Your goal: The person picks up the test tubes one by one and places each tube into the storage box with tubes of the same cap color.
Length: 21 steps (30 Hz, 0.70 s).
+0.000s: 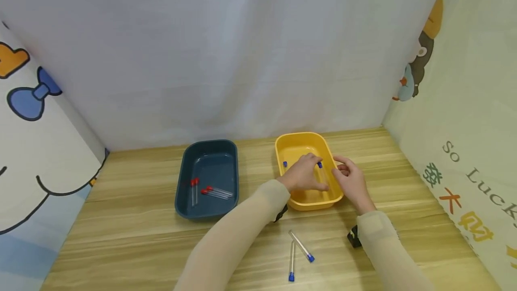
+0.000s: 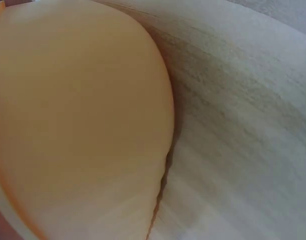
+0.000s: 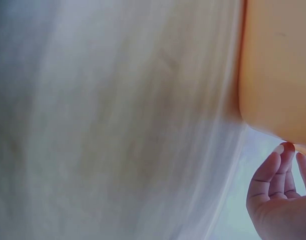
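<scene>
A yellow tray (image 1: 300, 136) holds tubes with blue caps. My left hand (image 1: 304, 175) reaches over it, thumb and fingers spread wide about a clear blue-capped tube (image 1: 322, 172). Whether the fingertips touch that tube cannot be told. Left of the hand shows another blue cap (image 1: 285, 164), its tube hidden. At the tray's right rim is my right hand (image 1: 352, 184), its fingers loosely bent and the tips at the rim. The right wrist view has the same right hand (image 3: 280, 195) beside the tray wall (image 3: 278, 65). Only tray wall (image 2: 87, 110) and tabletop fill most of the left wrist view.
To the left stands a dark blue tray (image 1: 214, 160) with several red-capped tubes (image 1: 218, 193) inside. Two blue-capped tubes, one slanted (image 1: 301, 246) and one nearly straight (image 1: 292, 262), lie on the wooden table (image 1: 141, 219) between the forearms. A pale curtain (image 1: 242, 57) hangs behind.
</scene>
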Available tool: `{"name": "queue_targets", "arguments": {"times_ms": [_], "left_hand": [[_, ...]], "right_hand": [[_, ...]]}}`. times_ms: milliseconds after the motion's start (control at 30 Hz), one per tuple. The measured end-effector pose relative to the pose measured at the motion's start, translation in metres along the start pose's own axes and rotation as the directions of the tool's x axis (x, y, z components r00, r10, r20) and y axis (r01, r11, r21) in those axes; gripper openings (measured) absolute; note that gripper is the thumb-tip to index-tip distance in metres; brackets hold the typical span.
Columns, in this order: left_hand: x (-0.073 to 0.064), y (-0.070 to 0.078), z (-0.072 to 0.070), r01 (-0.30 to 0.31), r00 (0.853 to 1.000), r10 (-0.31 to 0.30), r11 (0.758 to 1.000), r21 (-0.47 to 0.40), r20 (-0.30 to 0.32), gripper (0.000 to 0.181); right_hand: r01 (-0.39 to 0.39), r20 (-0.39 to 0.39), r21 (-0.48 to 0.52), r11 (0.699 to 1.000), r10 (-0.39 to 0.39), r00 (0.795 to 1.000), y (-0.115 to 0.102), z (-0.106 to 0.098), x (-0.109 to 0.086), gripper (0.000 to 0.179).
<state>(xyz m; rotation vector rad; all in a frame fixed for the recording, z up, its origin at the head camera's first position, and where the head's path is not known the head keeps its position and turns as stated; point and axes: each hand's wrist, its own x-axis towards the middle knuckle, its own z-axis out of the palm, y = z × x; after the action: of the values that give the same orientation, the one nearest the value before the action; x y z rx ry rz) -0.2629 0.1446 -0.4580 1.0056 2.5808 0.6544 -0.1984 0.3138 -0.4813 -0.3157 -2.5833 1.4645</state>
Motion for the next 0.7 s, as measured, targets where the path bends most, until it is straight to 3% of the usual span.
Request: {"name": "queue_targets", "arguments": {"times_ms": [367,700], "left_hand": [[0.008,-0.006,0.011,0.033,0.999,-0.032,0.999,0.033,-0.021,0.091],[0.011,0.002,0.016,0.035,0.999,-0.036,0.997,0.069,0.016,0.093]], "right_hand": [[-0.01,-0.001,0.0,1.0,0.01,1.0,0.002,0.0,0.001,0.042],[0.007,-0.026,-0.005,1.0,-0.007,1.0,0.0,0.0,0.0,0.039]]}}
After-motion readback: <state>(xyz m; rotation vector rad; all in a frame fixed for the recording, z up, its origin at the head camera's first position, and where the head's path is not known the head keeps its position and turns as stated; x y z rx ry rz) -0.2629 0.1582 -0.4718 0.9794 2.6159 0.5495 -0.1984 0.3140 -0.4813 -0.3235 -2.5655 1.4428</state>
